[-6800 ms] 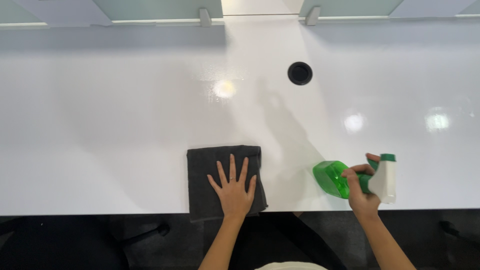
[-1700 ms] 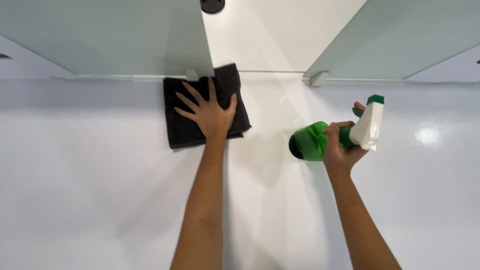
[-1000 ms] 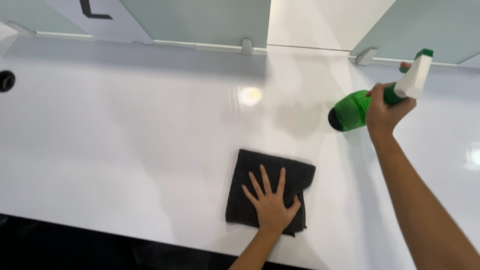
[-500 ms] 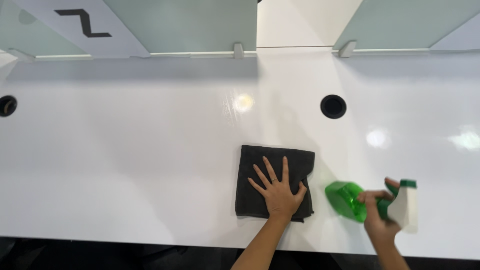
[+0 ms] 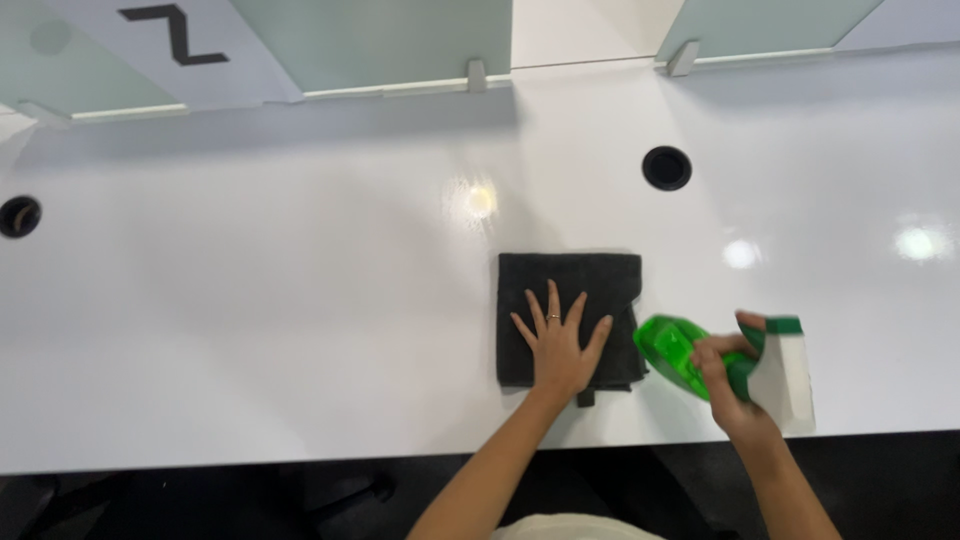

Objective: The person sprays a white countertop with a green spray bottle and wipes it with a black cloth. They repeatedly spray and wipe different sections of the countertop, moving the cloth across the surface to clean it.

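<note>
White surface (image 5: pixel 250 330): left hand (image 5: pixel 557 345) spread flat on dark cloth (image 5: pixel 568 290); keep pressure even. Right hand (image 5: pixel 728 385) grips green spray bottle (image 5: pixel 685 350) beside it.

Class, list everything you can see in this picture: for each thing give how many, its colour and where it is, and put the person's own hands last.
Glossy white desk top: one, white, fills most of the view.
Round cable holes: two, black, one right of centre, one at the left edge.
Frosted glass divider panels: several, pale green, along the far edge.
Folded dark grey cloth: one, flat on the desk near the front edge.
Green plastic spray bottle with white trigger head: one, right of the cloth.
Left hand: spread flat on the cloth.
Right hand: gripping the bottle.
</note>
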